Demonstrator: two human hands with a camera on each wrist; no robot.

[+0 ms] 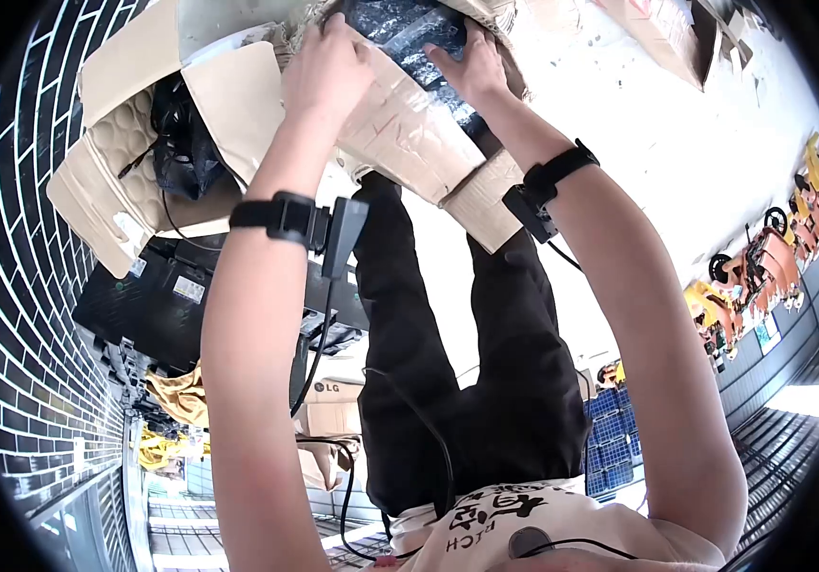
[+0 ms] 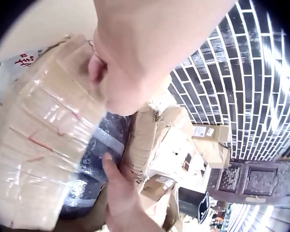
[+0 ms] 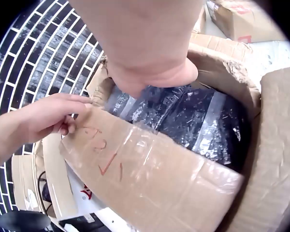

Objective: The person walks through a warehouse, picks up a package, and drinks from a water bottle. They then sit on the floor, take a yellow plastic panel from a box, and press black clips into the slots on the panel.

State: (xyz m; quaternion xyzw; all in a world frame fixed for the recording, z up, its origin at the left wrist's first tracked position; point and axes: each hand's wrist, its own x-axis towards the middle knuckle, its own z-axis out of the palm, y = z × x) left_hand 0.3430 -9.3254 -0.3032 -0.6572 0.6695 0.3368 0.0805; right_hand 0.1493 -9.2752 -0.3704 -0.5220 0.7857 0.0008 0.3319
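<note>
- While gripping the broad brown cardboard flap with clear tape and red marks (image 3: 135, 169) near one corner with the left hand (image 1: 326, 71), reaches over the glossy black plastic-wrapped bundle (image 3: 183, 113) with the right hand (image 1: 474, 71).
- Find the bundle inside the worn brown cardboard carton with a torn rim (image 3: 249, 94), partly covered by the flap and crossed by pale strips of tape.
- Judging from the grip and the reach, seems to be at the step of working at the opened carton, minding flap and contents together.
- Calls next, most likely, for keeping the flap under control and placing the right fingers surely between bundle and cardboard, without snagging loose wrap or tearing the weak rim further.
- On the left, curls fingers round the cardboard edge, pinching against the thumb.
- On the right, holds the thumb apart from the fingers, with the thumb touching the black wrap; cannot tell how firmly, or how far down the fingertips reach.
- Loses the far end of the carton at the top edge of the head view, and most of the right fingers behind the wrist in the right wrist view.
- Cannot make out anything beneath the black wrap, nor read the red marks with confidence.
</note>
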